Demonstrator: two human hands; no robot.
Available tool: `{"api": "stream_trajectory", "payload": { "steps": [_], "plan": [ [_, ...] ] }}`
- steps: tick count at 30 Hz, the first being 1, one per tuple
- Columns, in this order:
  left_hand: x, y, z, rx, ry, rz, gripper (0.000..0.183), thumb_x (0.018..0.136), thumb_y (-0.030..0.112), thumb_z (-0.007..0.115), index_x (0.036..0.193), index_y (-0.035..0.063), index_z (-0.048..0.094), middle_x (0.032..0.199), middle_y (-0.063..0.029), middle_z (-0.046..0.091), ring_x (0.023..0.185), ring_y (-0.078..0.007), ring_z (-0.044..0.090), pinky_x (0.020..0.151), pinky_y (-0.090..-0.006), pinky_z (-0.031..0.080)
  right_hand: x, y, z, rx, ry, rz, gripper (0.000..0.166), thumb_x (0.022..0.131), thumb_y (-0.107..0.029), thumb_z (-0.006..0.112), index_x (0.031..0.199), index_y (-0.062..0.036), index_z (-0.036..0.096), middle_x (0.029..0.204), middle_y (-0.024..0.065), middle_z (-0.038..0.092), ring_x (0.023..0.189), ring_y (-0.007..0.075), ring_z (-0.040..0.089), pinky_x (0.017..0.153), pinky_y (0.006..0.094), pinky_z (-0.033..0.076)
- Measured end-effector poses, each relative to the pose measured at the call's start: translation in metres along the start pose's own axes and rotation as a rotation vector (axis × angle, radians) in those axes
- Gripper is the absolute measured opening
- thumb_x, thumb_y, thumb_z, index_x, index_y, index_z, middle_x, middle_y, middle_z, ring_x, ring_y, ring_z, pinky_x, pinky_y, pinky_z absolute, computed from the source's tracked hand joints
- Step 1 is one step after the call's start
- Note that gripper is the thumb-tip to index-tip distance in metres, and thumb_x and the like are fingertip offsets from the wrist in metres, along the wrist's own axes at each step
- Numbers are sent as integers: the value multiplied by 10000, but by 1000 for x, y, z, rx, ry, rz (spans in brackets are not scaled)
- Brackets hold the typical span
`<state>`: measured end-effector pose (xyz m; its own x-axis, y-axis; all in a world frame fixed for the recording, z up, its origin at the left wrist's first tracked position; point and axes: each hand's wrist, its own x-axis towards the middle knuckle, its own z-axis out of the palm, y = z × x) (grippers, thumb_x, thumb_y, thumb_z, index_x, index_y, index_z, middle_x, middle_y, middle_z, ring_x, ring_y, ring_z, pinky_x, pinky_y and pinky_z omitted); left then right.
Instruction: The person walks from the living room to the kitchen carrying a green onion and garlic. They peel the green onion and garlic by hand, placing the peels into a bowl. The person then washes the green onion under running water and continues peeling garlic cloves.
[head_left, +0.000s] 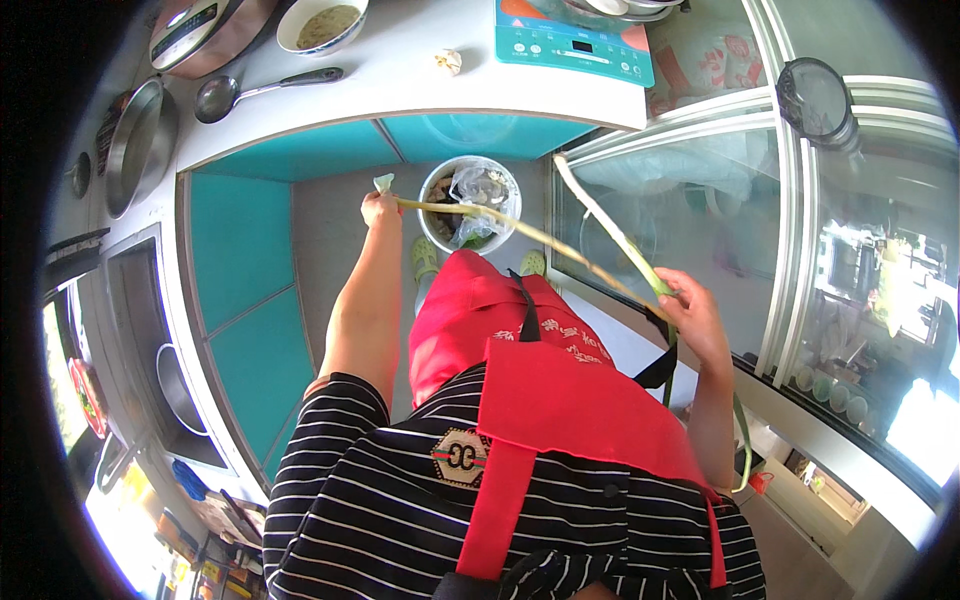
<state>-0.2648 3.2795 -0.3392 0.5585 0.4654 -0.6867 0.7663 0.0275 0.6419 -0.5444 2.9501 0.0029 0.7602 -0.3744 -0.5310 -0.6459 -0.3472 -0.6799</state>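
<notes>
My left hand (381, 208) is closed around the end of a long yellowish outer leaf (517, 223), with a pale tip sticking out above the fist. This strip stretches across a white waste bin (514, 214) to my right hand (691, 307). In my right hand is a green onion stalk (611, 229), its white root end pointing up and left, its green leaves hanging down past my forearm. The strip meets the stalk at my right fingers. The bin stands on the floor in front of me and holds clear plastic film and food scraps.
Ahead, the white counter (405, 94) bears a ladle (217, 99), a patterned bowl (322, 26), a garlic bulb (448, 61) and a teal induction cooker (574, 49). A metal basin (139, 150) and sink (142, 300) lie left. Sliding glass doors (697, 225) stand right.
</notes>
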Motion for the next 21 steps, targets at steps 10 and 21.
{"api": "stream_trajectory", "payload": {
  "steps": [10, 21],
  "plan": [
    [42, -22, -16, -129, 297, 123, 223, 768, 51, 630, 974, 137, 635, 876, -92, 665, 770, -226, 648, 645, -355, 544, -19, -7, -1, -184, 296, -112, 353, 779, -7, 570, 1125, -73, 589, 908, 89, 596, 784, 181, 591, 714, 277, 456],
    [26, -38, 6, 8, 45, 304, 177, 757, 56, 648, 930, 28, 619, 799, -101, 628, 625, -174, 620, 480, -325, 563, -4, -17, -1, -308, 186, -102, 337, 772, -33, 580, 1103, -94, 602, 901, 98, 597, 800, 238, 596, 707, 311, 458]
  ]
}}
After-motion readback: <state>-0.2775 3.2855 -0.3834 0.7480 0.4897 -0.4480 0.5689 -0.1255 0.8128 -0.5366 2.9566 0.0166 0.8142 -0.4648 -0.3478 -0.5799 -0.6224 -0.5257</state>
